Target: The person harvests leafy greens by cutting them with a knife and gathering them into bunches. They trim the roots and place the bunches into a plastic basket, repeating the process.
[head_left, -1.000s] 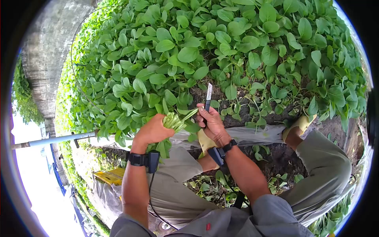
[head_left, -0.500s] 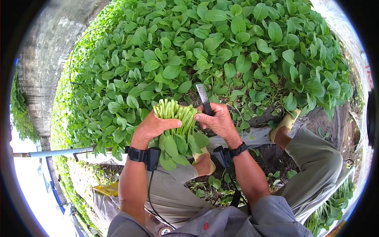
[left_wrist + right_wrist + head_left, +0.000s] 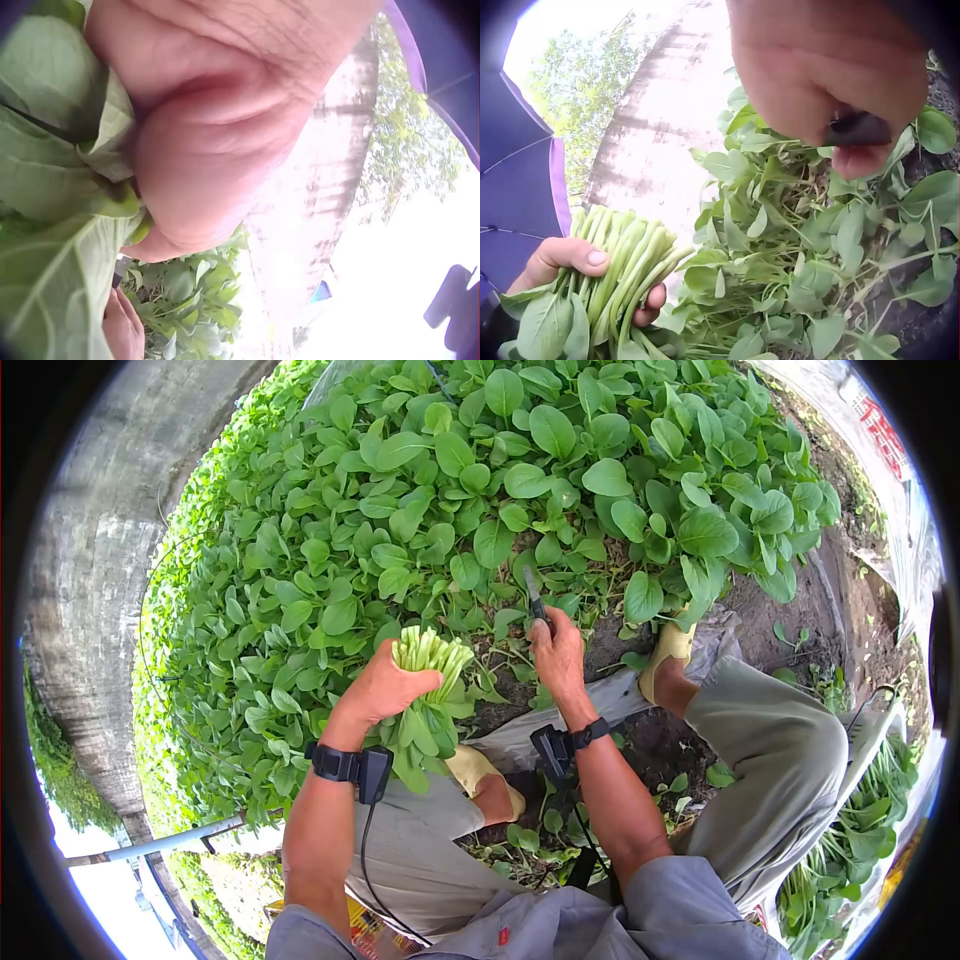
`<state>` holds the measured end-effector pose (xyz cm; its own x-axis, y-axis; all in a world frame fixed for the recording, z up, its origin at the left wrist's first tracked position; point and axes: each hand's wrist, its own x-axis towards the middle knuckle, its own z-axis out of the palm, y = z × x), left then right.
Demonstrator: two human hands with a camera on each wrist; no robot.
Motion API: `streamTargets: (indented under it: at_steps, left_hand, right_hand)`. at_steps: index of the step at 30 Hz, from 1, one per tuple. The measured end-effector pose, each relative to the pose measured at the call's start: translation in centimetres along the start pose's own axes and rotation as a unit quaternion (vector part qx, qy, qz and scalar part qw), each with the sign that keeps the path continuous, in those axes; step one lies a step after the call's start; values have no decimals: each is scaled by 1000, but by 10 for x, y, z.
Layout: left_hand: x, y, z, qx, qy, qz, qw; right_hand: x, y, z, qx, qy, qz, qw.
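Observation:
My left hand (image 3: 382, 685) grips a bunch of leafy greens (image 3: 430, 652), with pale cut stems up and leaves hanging below the fist. In the right wrist view the thumb lies across the stems (image 3: 634, 255) and fingertips show on the other side. My right hand (image 3: 560, 655) holds a knife (image 3: 535, 595) by its dark handle (image 3: 857, 129), blade pointing away from me toward the standing plants. The blade tip lies close to the leaves at the bed's near edge. In the left wrist view, the bunch's broad leaves (image 3: 52, 172) hang beside the palm.
A dense bed of leafy greens (image 3: 400, 510) fills the space ahead. Plastic sheeting (image 3: 610, 700) runs along its near edge, by my yellow shoes (image 3: 668, 650). Cut greens (image 3: 850, 830) are heaped at the right. A concrete wall (image 3: 100, 560) stands left; an umbrella (image 3: 525, 150) shows behind.
My right hand first touches a stem at the bunch, then moves away from it toward the plants with the knife. The left hand keeps hold of the bunch. The head view has turned right.

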<state>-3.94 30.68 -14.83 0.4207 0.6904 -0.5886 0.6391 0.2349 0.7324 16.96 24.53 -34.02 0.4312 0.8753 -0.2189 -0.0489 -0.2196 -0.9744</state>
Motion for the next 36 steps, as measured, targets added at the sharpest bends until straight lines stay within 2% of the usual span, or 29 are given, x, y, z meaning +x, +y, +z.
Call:
streamTargets:
  at_steps: [1,2,3,5,7,9,11,12,13,15,19,20,21,22,23,24,25,26,27,29,30,31,33,35,36]
  left_hand:
    - [6,22,6,181,24,29,983]
    - [12,45,15,266,38,2,963]
    - [23,62,26,270,33,2,962]
    - [48,96,43,435,12,115,893]
    - [81,130,56,443,-14,113,889]
    - [133,133,59,468,-6,138,873]
    - [185,125,58,490,40,89,866]
    - [207,124,56,528,24,19,849]
    - [215,117,55,528,53,55,846]
    - [225,110,50,546,25,-43,837]
    - [213,93,47,524,47,-10,850]
    - [208,90,47,519,45,-13,853]
    - [204,88,45,513,43,-15,857]
    - [198,83,40,479,49,16,876]
    - [194,79,34,478,54,19,877]
    - [180,87,34,457,36,6,888]
    - [165,97,34,438,18,-6,899]
    - [141,109,36,413,25,36,910]
    - [125,107,34,414,28,37,909]
    - [93,103,27,360,29,14,933]
    - [76,103,28,359,36,18,932]
    - [56,101,30,313,42,44,948]
    - [26,89,34,262,56,78,960]
    - [10,68,36,172,52,118,977]
    - [3,65,36,147,40,74,985]
  right_hand:
    - [12,0,-12,-29,67,-6,997]
    - [28,2,-21,-30,61,-3,998]
    - [42,-1,-26,-27,65,1,998]
    - [70,-14,-35,75,69,43,994]
    - [99,-10,-32,54,62,48,995]
    - [112,-4,-30,31,54,57,996]
    - [117,-5,-34,14,-13,66,998]
    - [117,-5,-39,3,-20,54,998]
    - [119,-5,-44,3,-19,58,998]
    - [121,-4,-48,-2,-48,46,998]
    - [127,-2,-31,16,-55,32,998]
    - [122,1,-34,-6,-94,13,995]
    - [113,3,-41,-4,-95,10,995]
    - [102,5,-49,30,-153,92,983]
    - [92,4,-57,61,-210,171,961]
    - [80,8,-61,57,-210,167,962]
    - [71,16,-63,128,-200,194,952]
    - [68,18,-63,199,-190,220,936]
    - [65,13,-61,199,-191,217,936]
    - [59,-5,-54,430,-213,175,859]
    - [52,-25,-49,480,-205,153,839]
    - [48,-36,-43,476,-210,147,841]
    - [39,-59,-35,544,-226,101,802]
    - [29,-85,-35,541,-214,85,809]
    - [25,-94,-37,496,-193,65,844]
